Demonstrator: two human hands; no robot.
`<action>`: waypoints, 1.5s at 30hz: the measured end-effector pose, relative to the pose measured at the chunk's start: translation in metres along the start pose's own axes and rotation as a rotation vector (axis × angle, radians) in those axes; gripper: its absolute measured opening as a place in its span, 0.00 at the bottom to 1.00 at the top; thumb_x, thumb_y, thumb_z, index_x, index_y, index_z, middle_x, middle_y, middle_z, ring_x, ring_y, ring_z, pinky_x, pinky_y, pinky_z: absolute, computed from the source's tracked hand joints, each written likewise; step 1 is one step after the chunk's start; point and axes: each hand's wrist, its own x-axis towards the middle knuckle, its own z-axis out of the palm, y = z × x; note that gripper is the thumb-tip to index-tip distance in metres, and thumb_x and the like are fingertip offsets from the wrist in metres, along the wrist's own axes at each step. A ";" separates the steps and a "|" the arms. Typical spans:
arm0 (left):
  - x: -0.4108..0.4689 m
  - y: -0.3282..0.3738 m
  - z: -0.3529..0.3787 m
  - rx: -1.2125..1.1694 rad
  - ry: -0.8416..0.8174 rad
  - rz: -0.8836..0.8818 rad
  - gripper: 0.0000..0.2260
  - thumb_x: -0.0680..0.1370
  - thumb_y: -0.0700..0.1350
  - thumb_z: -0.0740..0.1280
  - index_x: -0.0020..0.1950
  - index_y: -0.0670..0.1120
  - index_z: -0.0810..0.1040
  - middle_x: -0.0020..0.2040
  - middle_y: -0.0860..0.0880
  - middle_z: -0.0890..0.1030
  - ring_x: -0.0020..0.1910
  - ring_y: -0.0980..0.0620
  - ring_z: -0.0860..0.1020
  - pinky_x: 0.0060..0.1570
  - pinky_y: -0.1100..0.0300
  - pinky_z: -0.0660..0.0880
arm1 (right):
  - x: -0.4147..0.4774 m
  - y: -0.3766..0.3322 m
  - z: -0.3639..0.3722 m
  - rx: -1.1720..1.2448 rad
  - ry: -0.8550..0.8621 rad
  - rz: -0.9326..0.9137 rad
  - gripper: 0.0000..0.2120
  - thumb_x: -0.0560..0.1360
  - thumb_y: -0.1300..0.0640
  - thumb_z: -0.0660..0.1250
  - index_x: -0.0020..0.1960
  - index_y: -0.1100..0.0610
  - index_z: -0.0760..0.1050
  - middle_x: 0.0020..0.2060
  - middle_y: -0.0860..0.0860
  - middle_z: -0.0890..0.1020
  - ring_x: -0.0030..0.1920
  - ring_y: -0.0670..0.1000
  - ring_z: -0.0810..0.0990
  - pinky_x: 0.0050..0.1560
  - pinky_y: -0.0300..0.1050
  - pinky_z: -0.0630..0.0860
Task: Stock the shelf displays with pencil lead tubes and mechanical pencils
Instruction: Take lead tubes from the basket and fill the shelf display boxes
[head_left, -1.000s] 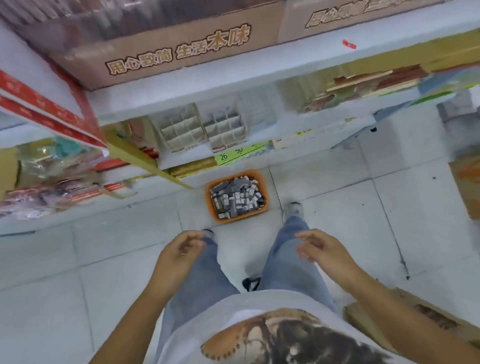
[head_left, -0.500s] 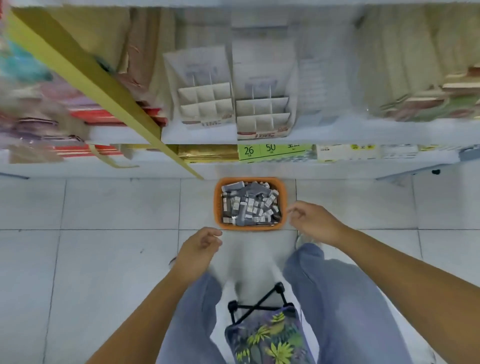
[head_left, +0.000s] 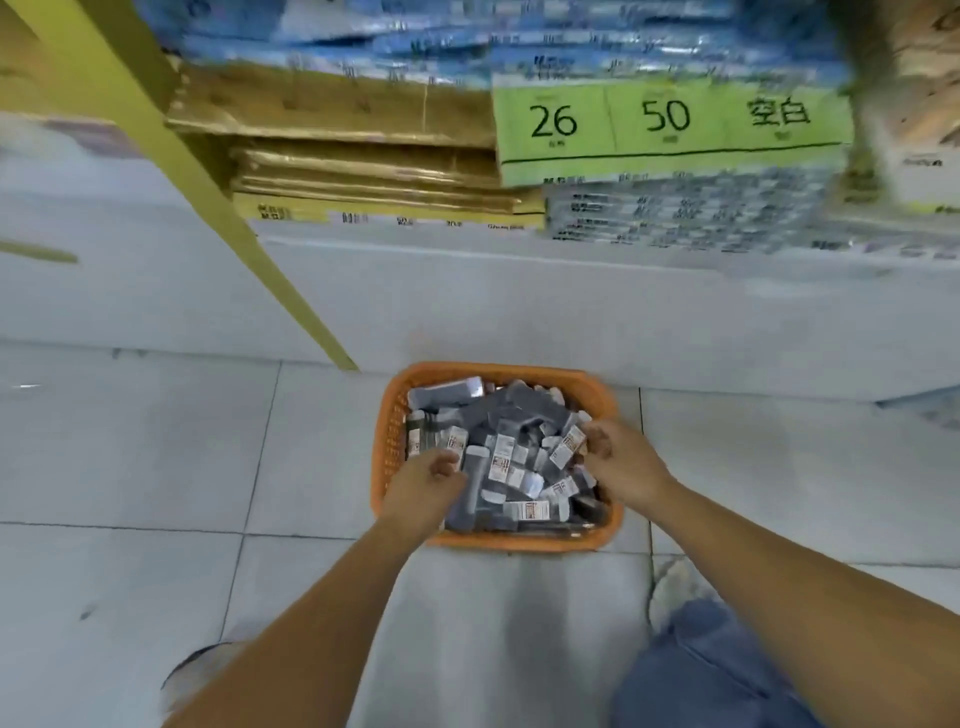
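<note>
An orange plastic basket (head_left: 498, 543) stands on the tiled floor in front of the bottom shelf. It is heaped with several grey pencil lead tubes (head_left: 506, 457) bearing white barcode labels. My left hand (head_left: 423, 491) reaches into the basket's left side, its curled fingers touching the tubes. At the right side my right hand (head_left: 621, 467) has its fingertips among the tubes. Whether either hand grips a tube is hidden by the fingers and blur.
The white shelf base (head_left: 467, 312) runs behind the basket. A yellow slanted post (head_left: 208, 182) meets the floor at the basket's left. Above lie gold packs (head_left: 363, 171), blue-wrapped packs (head_left: 675, 218) and a green label (head_left: 670, 130) reading 26 and 50. My knee (head_left: 717, 670) is at lower right.
I have bent down much closer to the floor. Both hands have moved forward from above my knees into the orange basket and now touch the tubes.
</note>
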 end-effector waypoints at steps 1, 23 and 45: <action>0.009 -0.008 0.009 0.032 0.040 0.027 0.17 0.77 0.45 0.70 0.66 0.46 0.77 0.56 0.49 0.82 0.47 0.54 0.80 0.47 0.61 0.74 | 0.006 0.009 0.009 0.007 0.050 -0.031 0.12 0.75 0.58 0.67 0.58 0.51 0.77 0.55 0.50 0.81 0.54 0.52 0.80 0.55 0.50 0.76; 0.055 -0.047 0.035 0.218 0.250 0.110 0.15 0.73 0.45 0.75 0.59 0.48 0.78 0.56 0.49 0.79 0.54 0.48 0.79 0.55 0.49 0.78 | 0.057 0.000 0.059 0.253 0.325 -0.083 0.08 0.71 0.63 0.73 0.48 0.59 0.77 0.39 0.52 0.80 0.38 0.49 0.77 0.35 0.37 0.69; 0.037 -0.040 0.032 -0.889 0.203 -0.159 0.06 0.80 0.35 0.66 0.55 0.41 0.79 0.48 0.43 0.87 0.48 0.43 0.84 0.54 0.45 0.82 | 0.091 -0.003 0.049 -0.090 -0.081 -0.088 0.12 0.74 0.54 0.72 0.54 0.52 0.72 0.45 0.47 0.79 0.46 0.50 0.80 0.38 0.41 0.71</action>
